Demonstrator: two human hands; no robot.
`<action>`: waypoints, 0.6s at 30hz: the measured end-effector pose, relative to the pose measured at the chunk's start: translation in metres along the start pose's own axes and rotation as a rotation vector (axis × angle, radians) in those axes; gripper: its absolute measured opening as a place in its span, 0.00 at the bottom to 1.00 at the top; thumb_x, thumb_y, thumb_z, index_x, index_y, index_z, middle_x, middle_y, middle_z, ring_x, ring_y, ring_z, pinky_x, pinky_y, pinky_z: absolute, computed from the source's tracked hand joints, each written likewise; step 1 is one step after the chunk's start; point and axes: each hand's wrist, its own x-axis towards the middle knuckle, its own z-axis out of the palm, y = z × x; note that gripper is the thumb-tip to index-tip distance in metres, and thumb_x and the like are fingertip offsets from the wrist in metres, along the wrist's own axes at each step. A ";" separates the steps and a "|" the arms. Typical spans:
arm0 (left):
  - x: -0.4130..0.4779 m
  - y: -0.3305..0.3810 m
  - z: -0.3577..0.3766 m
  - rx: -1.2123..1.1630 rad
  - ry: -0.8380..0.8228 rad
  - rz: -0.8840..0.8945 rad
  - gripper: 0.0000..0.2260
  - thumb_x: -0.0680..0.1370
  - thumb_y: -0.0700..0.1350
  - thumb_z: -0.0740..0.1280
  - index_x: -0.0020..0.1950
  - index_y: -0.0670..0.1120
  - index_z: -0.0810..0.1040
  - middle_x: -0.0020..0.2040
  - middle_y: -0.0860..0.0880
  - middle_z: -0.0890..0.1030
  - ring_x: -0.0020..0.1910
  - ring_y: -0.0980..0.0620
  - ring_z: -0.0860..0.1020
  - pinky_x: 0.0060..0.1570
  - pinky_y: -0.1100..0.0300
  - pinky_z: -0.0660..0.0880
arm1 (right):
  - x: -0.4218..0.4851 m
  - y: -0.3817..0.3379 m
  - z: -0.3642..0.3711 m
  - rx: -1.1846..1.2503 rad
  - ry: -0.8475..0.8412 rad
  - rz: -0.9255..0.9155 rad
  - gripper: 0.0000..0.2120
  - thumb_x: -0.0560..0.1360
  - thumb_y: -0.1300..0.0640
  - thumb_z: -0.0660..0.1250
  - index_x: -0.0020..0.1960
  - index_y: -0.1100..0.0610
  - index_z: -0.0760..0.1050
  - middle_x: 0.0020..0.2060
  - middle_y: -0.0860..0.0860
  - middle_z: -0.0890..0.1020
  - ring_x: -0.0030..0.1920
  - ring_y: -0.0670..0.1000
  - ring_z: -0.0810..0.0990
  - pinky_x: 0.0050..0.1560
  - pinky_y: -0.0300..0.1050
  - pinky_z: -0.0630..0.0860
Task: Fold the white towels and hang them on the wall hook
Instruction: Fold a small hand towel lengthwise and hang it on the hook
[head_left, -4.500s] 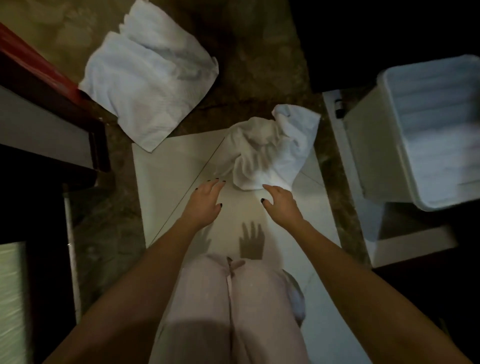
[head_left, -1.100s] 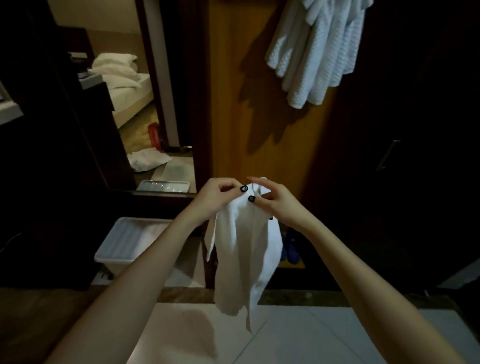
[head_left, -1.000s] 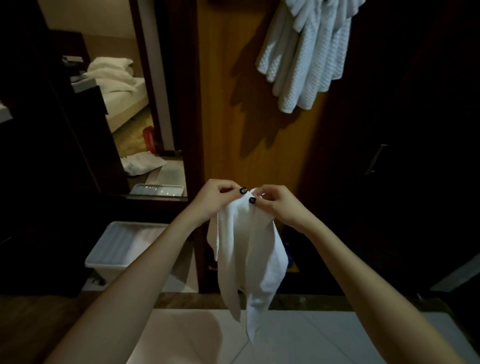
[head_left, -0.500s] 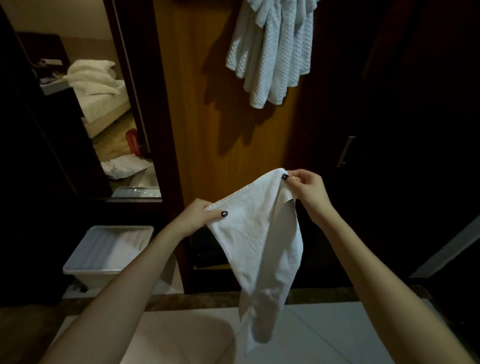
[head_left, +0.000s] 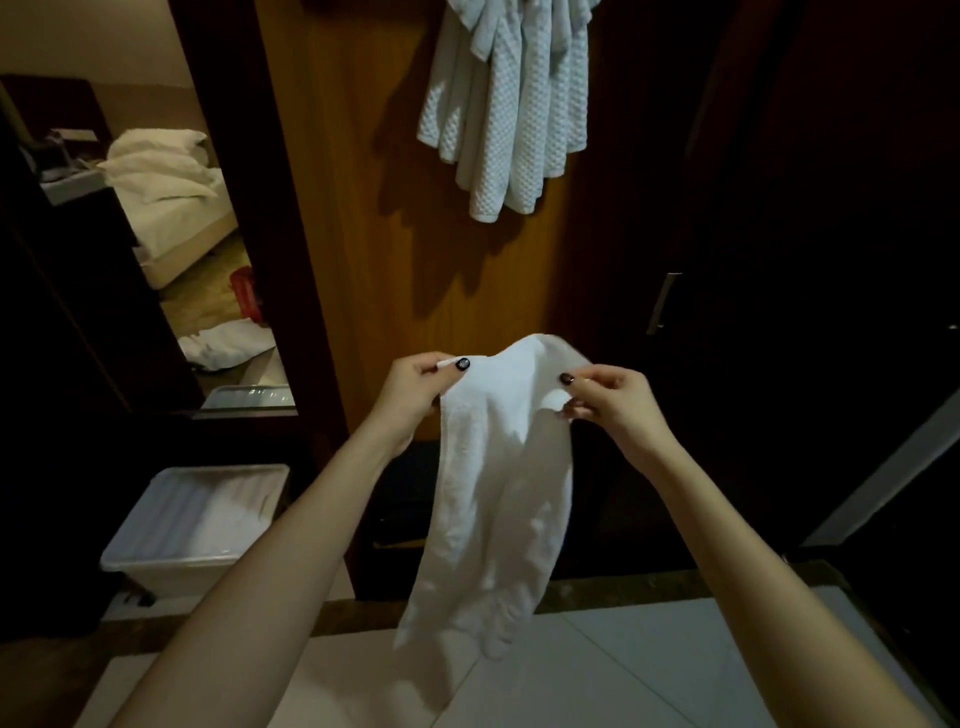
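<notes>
Pinching its top edge, both hands — left hand (head_left: 415, 387), right hand (head_left: 613, 397) — dangle the white towel (head_left: 493, 493) between them.

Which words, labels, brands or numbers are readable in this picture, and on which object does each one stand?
None can be read.
The white towel, the hanging towels and the plastic bin show no print.
The red object on the far floor is too blurred to tell.

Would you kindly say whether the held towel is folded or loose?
Loose: the towel hangs crumpled, its top pinched by the left hand and right hand.
</notes>
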 end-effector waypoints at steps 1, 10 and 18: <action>0.003 0.005 0.005 0.004 0.008 0.016 0.06 0.77 0.48 0.68 0.46 0.48 0.84 0.38 0.52 0.83 0.40 0.53 0.80 0.38 0.58 0.74 | -0.004 -0.004 0.003 0.017 -0.083 0.008 0.02 0.75 0.67 0.69 0.47 0.65 0.80 0.34 0.54 0.84 0.36 0.53 0.85 0.41 0.41 0.81; 0.009 0.023 0.023 -0.194 -0.106 0.045 0.07 0.78 0.43 0.66 0.45 0.46 0.84 0.41 0.46 0.84 0.41 0.51 0.81 0.40 0.59 0.78 | -0.015 -0.039 0.029 -0.143 -0.202 -0.145 0.03 0.73 0.63 0.73 0.44 0.63 0.81 0.37 0.56 0.86 0.41 0.54 0.86 0.45 0.41 0.82; 0.001 0.027 0.021 -0.257 0.074 0.088 0.05 0.77 0.42 0.67 0.42 0.44 0.74 0.33 0.51 0.82 0.32 0.56 0.80 0.30 0.64 0.74 | -0.017 -0.052 0.055 -0.056 -0.206 -0.137 0.06 0.76 0.66 0.68 0.44 0.69 0.79 0.32 0.57 0.84 0.32 0.53 0.84 0.37 0.43 0.82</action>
